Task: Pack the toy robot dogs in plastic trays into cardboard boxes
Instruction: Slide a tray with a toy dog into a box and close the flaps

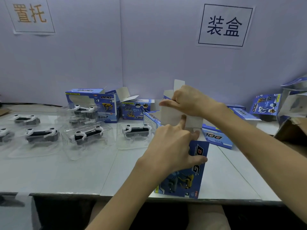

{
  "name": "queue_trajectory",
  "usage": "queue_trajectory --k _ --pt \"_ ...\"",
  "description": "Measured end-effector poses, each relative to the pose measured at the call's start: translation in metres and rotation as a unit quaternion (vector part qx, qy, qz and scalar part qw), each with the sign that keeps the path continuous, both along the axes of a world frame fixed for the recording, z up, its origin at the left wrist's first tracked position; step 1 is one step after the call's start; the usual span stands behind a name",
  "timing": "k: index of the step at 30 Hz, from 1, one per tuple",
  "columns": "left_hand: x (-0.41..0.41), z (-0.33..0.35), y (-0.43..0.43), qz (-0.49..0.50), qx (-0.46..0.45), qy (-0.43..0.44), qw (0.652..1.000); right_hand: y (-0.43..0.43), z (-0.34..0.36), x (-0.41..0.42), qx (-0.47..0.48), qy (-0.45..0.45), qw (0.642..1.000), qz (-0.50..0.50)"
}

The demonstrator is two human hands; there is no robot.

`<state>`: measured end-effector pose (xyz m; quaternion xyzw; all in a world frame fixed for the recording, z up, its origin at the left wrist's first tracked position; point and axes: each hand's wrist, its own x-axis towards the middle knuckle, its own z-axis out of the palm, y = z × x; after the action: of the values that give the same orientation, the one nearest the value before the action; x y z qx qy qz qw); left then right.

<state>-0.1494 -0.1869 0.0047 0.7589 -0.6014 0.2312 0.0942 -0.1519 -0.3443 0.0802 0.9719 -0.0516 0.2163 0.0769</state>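
On the table (83, 171), trays (73, 153) with toy dogs (88, 133) at left, boxes (90, 100) standing behind them against the wall (149, 55), an upright box (191, 176) at the near edge to their right, flat boxes (217, 136) behind it.

The left grip (171, 146) and right grip (187, 100) are bare, forearms (126, 188) too; bare legs (209, 216) show below the surface (83, 171).

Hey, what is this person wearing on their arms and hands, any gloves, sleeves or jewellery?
Nothing is worn that shows. The left hand and right hand are bare, with no gloves, rings, watch or bracelet in view. The left forearm and right forearm are uncovered up to the picture's edge, and no sleeve is visible.
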Motion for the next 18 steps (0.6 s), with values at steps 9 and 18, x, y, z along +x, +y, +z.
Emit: queue_trajectory --k 9,18 --pt "0.003 -0.01 0.002 -0.034 -0.073 -0.014 0.997 -0.012 0.027 -0.021 0.322 0.138 0.937 -0.021" --pt "0.0 -0.023 -0.006 -0.005 -0.132 0.003 0.991 0.008 0.0 -0.062 0.286 0.214 0.932 0.06"
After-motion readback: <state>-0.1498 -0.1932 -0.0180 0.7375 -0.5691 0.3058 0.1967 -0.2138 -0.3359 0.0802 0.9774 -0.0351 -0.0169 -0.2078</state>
